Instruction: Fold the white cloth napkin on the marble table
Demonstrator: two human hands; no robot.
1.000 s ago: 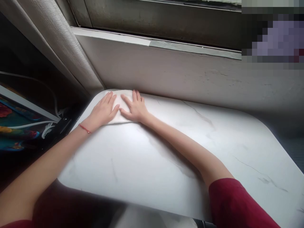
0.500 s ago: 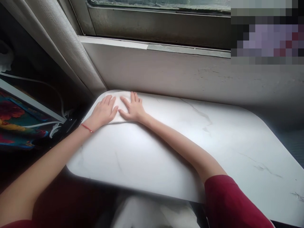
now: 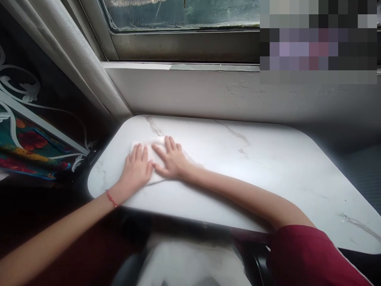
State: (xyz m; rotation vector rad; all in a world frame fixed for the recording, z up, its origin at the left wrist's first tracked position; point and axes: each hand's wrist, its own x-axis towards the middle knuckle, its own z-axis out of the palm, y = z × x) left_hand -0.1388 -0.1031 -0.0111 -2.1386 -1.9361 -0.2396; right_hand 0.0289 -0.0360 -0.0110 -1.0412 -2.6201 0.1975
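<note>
A white cloth (image 3: 157,141) lies flat on the white marble-patterned table (image 3: 238,174), towards its left end. My left hand (image 3: 136,166) presses on the cloth's left part, fingers stretched forward, a red string bracelet round the wrist. On the right part of the cloth rests my right hand (image 3: 171,159), palm down with its fingers spread. The thumbs of both hands nearly meet at the middle. Much of the cloth is hidden beneath the hands, and neither hand is wrapped round it.
Behind the table rises a pale wall (image 3: 190,89) below a window (image 3: 184,16). A curtain (image 3: 71,51) hangs at the left, beside a white scrolled metal frame (image 3: 44,119) and a colourful flowered fabric (image 3: 32,143). The upper right is pixelated.
Both hands and the cloth have moved from the table's far left corner towards me and slightly right. The grey veining at that corner now shows. The camera view has shifted a little.
</note>
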